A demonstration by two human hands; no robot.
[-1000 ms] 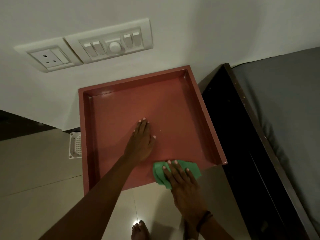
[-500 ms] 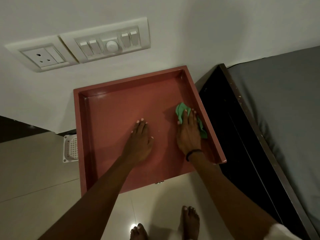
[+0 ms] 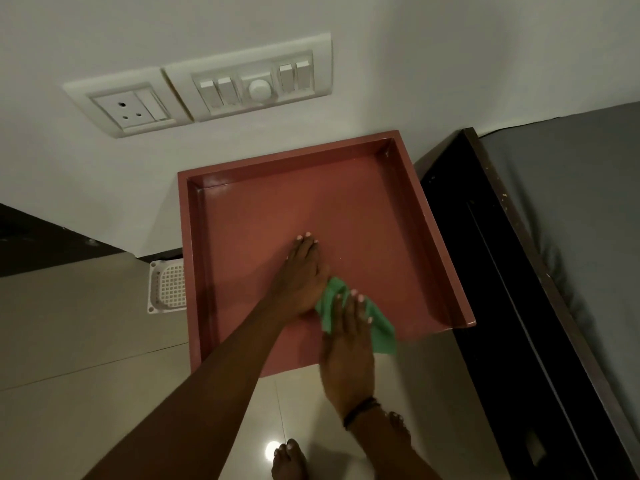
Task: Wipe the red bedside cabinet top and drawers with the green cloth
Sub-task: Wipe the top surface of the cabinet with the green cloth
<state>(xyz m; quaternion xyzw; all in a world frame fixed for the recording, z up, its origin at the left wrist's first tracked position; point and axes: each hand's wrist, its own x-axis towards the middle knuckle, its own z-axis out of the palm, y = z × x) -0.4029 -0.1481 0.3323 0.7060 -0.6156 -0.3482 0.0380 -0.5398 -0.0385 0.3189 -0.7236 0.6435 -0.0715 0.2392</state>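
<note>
**While the soft green cloth (image 3: 382, 332) sits by the edge, it may slip**

It lies at the front edge of the flat red cabinet top (image 3: 433, 237). Right hand (image 3: 346, 344) presses it w/ flat fingers; left hand (image 3: 301, 271) rests flat, holding nothing. Push too far fwd & it drops to the floor (image 3: 86, 341).

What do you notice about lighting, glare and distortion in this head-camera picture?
Head view: dim, warm light; one bright glare spot on the floor tile near the foot; the wide lens slants the switch plate and bed frame; sheen on the red cabinet rim.
</note>
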